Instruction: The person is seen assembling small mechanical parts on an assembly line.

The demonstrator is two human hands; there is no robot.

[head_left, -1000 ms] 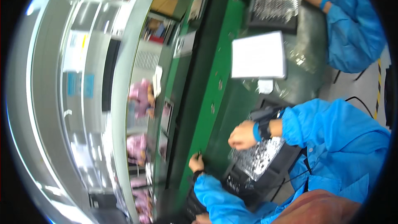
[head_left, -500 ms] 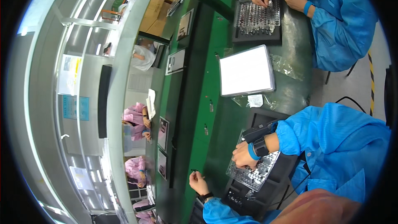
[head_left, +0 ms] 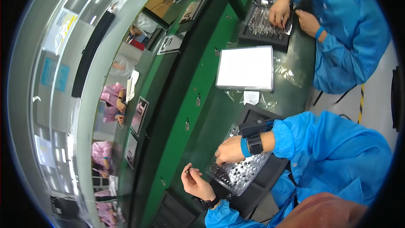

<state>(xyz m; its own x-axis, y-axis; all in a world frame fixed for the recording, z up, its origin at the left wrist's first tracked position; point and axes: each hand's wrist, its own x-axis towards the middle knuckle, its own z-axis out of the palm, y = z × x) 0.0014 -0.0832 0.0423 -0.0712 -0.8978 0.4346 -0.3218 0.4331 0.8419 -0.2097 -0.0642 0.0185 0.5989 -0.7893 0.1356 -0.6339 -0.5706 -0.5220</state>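
My left hand (head_left: 196, 183), with a black wristband, is raised beside the tray near the belt edge. Its thumb and fingers pinch a small dark part (head_left: 188, 170), too small to name. My right hand (head_left: 231, 150), wearing a blue strap and a black device (head_left: 254, 135), reaches over a clear plastic tray (head_left: 241, 190) of small shiny metal parts. Its curled fingertips are down at the tray's left side; what they grip, if anything, is hidden. Beneath the clear tray is a black tray (head_left: 275, 173).
A green belt (head_left: 177, 143) runs past on the left, carrying small metal parts (head_left: 187, 123). Beyond my tray lies a white-topped clear box (head_left: 245, 68) among plastic bags. Farther up, a co-worker's hand (head_left: 280, 13) works over another tray (head_left: 259, 23). A black tray (head_left: 171, 211) sits low.
The whole view has tilted. My left hand has drawn back from the belt and turned its fingers upward; a small part now lies on the belt nearby. My right hand has shifted toward the tray's left edge.
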